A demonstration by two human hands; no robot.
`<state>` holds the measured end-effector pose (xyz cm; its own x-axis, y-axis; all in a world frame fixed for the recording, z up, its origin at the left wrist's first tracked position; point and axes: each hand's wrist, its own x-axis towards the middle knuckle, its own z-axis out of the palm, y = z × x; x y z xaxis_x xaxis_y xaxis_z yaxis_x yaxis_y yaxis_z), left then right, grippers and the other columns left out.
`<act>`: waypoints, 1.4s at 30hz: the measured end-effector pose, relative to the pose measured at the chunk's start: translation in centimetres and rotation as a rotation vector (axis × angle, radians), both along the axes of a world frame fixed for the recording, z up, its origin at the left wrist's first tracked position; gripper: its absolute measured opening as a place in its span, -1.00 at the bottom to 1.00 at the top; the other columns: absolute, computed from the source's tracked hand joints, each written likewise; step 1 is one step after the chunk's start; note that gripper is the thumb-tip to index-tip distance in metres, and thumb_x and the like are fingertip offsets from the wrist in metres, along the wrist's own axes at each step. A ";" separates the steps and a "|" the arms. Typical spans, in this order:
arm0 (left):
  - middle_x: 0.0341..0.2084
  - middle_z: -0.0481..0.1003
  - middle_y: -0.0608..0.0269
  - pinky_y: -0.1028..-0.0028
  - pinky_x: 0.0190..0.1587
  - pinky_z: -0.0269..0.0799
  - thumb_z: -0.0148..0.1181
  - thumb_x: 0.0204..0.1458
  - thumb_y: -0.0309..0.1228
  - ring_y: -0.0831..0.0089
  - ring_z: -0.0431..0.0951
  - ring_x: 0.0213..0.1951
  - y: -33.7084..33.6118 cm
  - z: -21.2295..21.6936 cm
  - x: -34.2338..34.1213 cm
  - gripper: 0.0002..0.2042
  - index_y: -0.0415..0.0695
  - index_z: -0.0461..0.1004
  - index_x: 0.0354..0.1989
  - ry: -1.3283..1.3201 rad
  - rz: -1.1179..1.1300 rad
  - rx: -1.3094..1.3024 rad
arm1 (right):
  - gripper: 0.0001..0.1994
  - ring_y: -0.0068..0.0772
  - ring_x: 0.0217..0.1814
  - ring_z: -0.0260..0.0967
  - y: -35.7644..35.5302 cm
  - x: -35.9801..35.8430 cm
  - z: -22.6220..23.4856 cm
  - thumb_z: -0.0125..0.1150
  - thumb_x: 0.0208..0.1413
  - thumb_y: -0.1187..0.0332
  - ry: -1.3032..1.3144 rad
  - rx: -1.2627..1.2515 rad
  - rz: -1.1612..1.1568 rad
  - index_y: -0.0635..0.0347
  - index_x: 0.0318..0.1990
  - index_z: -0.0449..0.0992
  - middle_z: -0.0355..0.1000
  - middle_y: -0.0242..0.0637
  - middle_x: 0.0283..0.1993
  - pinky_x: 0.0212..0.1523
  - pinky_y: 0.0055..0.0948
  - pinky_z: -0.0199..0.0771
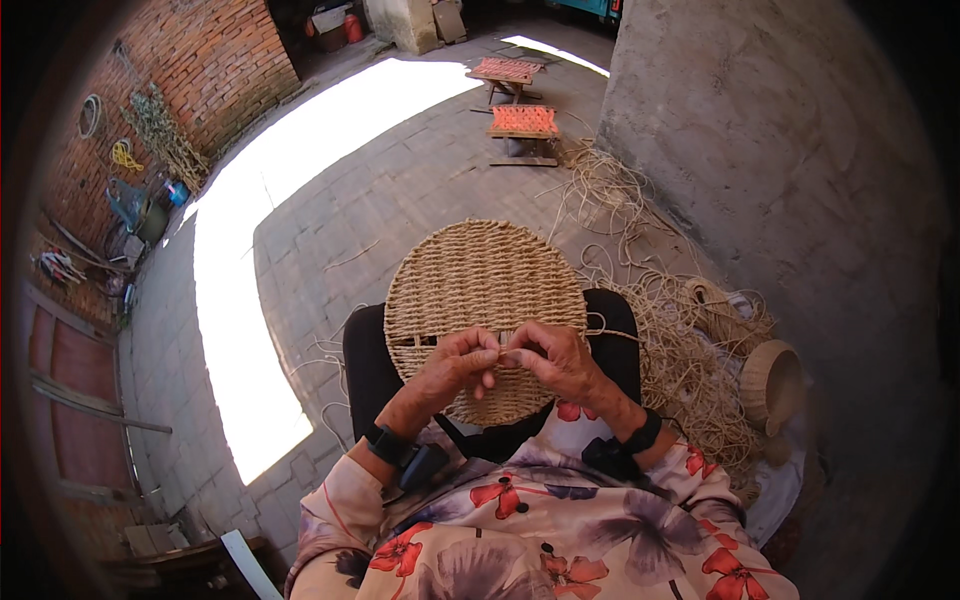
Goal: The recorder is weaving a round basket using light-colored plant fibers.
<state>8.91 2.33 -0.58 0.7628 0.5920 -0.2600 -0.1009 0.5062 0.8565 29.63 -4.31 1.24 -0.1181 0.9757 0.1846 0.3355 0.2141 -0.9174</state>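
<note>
A round woven panel (487, 270) of tan twisted cord rests on my lap, over my dark trousers. An open slot in its weave shows just left of my hands, with bare crosswise strands in it. My left hand (458, 364) and my right hand (556, 358) meet over the panel's lower half, thumbs and forefingers pinched together fingertip to fingertip. Between them is a short bit of pale cord (503, 349), mostly covered by the fingers. A strand of cord (606, 332) leaves the panel's right edge toward the floor.
A tangled heap of cord (670, 345) covers the floor at my right, beside a woven basket (771, 385). Two folding stools (524, 122) with red woven seats stand ahead. A plastered wall (770, 150) rises on the right. Sunlight crosses the paving at left.
</note>
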 end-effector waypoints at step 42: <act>-0.49 0.47 0.47 0.62 -0.37 0.31 0.28 0.11 -0.37 0.71 0.40 -0.45 0.0 0.7 1.6 -0.87 -0.17 0.55 -0.36 0.233 0.307 0.534 | -0.90 -0.45 -0.31 0.43 -0.6 4.4 1.5 0.26 0.06 0.52 0.052 -0.065 -0.302 0.28 -0.30 0.46 0.43 -0.34 -0.39 -0.28 -0.42 0.44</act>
